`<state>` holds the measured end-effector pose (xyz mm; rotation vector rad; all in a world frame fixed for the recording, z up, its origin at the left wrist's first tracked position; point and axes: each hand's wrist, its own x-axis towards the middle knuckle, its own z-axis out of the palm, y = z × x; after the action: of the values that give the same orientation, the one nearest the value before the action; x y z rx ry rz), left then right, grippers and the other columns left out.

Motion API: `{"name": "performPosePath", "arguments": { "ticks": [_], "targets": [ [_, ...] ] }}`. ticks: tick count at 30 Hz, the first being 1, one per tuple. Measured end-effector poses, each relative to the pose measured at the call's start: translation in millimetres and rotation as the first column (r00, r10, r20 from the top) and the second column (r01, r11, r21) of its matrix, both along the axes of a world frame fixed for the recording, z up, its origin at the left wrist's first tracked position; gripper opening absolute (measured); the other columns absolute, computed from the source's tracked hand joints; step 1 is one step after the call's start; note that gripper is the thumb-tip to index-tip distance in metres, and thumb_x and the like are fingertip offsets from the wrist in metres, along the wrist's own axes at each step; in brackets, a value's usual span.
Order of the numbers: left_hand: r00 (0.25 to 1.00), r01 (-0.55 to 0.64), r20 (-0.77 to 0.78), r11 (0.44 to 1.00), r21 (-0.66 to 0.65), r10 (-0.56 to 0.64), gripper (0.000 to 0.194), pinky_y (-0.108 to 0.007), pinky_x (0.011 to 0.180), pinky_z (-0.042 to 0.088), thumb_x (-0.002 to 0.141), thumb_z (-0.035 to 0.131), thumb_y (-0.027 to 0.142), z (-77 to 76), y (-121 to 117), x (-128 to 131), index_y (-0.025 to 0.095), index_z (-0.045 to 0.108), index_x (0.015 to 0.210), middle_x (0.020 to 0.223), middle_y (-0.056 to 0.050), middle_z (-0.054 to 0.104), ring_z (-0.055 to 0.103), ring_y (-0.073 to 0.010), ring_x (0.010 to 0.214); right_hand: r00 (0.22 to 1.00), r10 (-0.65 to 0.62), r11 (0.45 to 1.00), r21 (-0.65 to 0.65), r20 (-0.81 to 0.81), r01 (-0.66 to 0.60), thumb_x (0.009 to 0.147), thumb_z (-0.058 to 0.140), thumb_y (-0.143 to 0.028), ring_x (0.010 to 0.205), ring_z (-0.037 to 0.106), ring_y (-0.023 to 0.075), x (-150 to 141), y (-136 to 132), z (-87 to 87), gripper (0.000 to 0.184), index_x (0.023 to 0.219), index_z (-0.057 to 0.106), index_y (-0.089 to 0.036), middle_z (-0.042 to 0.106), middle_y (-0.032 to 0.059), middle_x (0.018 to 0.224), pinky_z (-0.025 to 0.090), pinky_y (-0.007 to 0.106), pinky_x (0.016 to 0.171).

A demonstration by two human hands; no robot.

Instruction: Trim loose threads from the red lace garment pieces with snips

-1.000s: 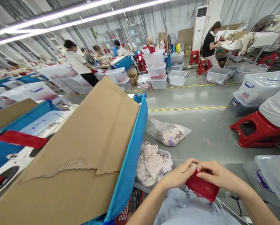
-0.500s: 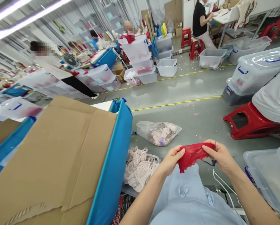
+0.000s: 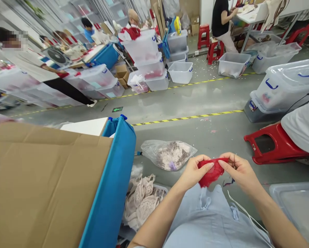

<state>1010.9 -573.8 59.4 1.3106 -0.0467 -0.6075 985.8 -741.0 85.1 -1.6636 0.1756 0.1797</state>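
A piece of red lace fabric (image 3: 212,175) is stretched between my two hands, above my light blue clothes. My left hand (image 3: 195,172) pinches its left end between thumb and fingers. The other end is gripped by my right hand (image 3: 239,169), thumb on top. A small dark metal object (image 3: 234,162) shows at the right fingers; its kind I cannot make out. The lace is bunched, with its scalloped edge hanging down, and the fingers hide part of it. Left of my forearm, a bin holds a heap of beige strappy garments (image 3: 142,199).
A clear bag of scraps (image 3: 170,155) lies on the floor ahead. Brown cardboard (image 3: 40,179) and a blue fabric-sided holder (image 3: 113,179) stand at left. On the right are a red stool (image 3: 275,141) with a seated person and plastic bins (image 3: 286,82). Other people work farther back.
My hands have come closer together, and the lace is now more bunched between them. The view has turned slightly right, so the cardboard sits farther left. The standing person has shifted left in view.
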Motion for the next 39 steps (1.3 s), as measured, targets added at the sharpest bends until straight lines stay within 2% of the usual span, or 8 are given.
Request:
{"name": "performPosePath", "arguments": {
  "ticks": [5,7,11,14,17,31,36,39],
  "targets": [
    [0.983,-0.110,-0.156,0.989,-0.100,0.094,0.046,-0.022,0.050,0.047,0.063,0.080,0.052,13.3,10,71,0.014,0.064,0.084,0.064,-0.002,0.067,0.061,-0.0125,0.052,0.990,-0.035,0.972,-0.226,0.139,0.066,0.086,0.055,-0.055,0.057,0.054,0.0125,76,12,9.2,0.036,0.092,0.059,-0.020,0.061,0.0015,0.075,0.044,0.024,0.050],
    [0.971,-0.170,-0.192,0.978,-0.121,0.145,0.047,-0.022,0.048,0.046,0.061,0.082,0.052,22.8,18,98,0.013,0.065,0.083,0.064,-0.002,0.067,0.061,-0.0128,0.051,0.956,-0.010,0.896,-0.421,0.294,0.139,0.093,0.047,-0.047,0.066,0.057,0.0138,101,17,16.5,0.031,0.106,0.060,-0.022,0.060,0.0041,0.087,0.047,0.025,0.057],
    [0.952,-0.249,-0.211,0.962,-0.113,0.222,0.048,-0.022,0.048,0.046,0.058,0.084,0.050,34.9,35,141,0.013,0.069,0.084,0.066,-0.003,0.068,0.060,-0.0119,0.052,0.818,0.328,0.729,-0.677,0.473,0.100,0.097,0.039,-0.024,0.070,0.058,0.0123,140,26,23.6,0.034,0.116,0.067,-0.029,0.060,0.0051,0.093,0.047,0.023,0.059],
    [0.947,-0.298,-0.159,0.948,-0.109,0.279,0.043,-0.021,0.052,0.046,0.063,0.083,0.047,36.2,44,162,0.013,0.072,0.085,0.067,-0.003,0.068,0.060,-0.0104,0.055,0.721,0.479,0.595,-0.789,0.502,0.154,0.091,0.041,-0.009,0.064,0.058,0.0090,165,35,21.4,0.043,0.117,0.068,-0.030,0.067,0.0026,0.092,0.040,0.019,0.050],
    [0.939,-0.335,-0.116,0.936,-0.106,0.323,0.038,-0.022,0.053,0.047,0.069,0.079,0.046,35.1,51,177,0.013,0.073,0.086,0.066,-0.003,0.068,0.060,-0.0106,0.055,0.669,0.543,0.526,-0.826,0.508,0.201,0.089,0.041,-0.004,0.065,0.061,0.0083,193,44,19.1,0.046,0.116,0.070,-0.028,0.071,0.0013,0.092,0.038,0.018,0.049],
    [0.812,-0.584,-0.009,0.811,-0.032,0.584,0.038,-0.020,0.050,0.042,0.073,0.075,0.048,34.6,43,274,0.013,0.074,0.089,0.064,-0.002,0.066,0.056,-0.0094,0.053,0.475,0.681,0.611,-0.790,0.557,0.052,0.092,0.038,-0.008,0.060,0.062,0.0078,345,47,16.5,0.046,0.107,0.075,-0.031,0.074,-0.0007,0.085,0.043,0.019,0.050],
    [0.773,-0.634,-0.001,0.773,-0.031,0.634,0.037,-0.020,0.050,0.038,0.074,0.075,0.048,43.8,24,327,0.013,0.074,0.085,0.062,-0.001,0.064,0.052,-0.0079,0.053,0.528,0.663,0.722,-0.639,0.531,-0.265,0.095,0.042,-0.018,0.056,0.061,0.0107,413,35,28.3,0.038,0.111,0.073,-0.035,0.072,0.0010,0.084,0.048,0.023,0.050],
    [0.752,-0.659,-0.044,0.751,-0.041,0.657,0.039,-0.019,0.047,0.035,0.072,0.076,0.049,47.4,12,354,0.012,0.072,0.082,0.060,-0.001,0.062,0.049,-0.0068,0.050,0.539,0.682,0.726,-0.547,0.494,-0.418,0.094,0.043,-0.020,0.050,0.058,0.0105,449,25,32.4,0.037,0.111,0.072,-0.035,0.070,0.0009,0.081,0.049,0.024,0.048]
  ]
}}
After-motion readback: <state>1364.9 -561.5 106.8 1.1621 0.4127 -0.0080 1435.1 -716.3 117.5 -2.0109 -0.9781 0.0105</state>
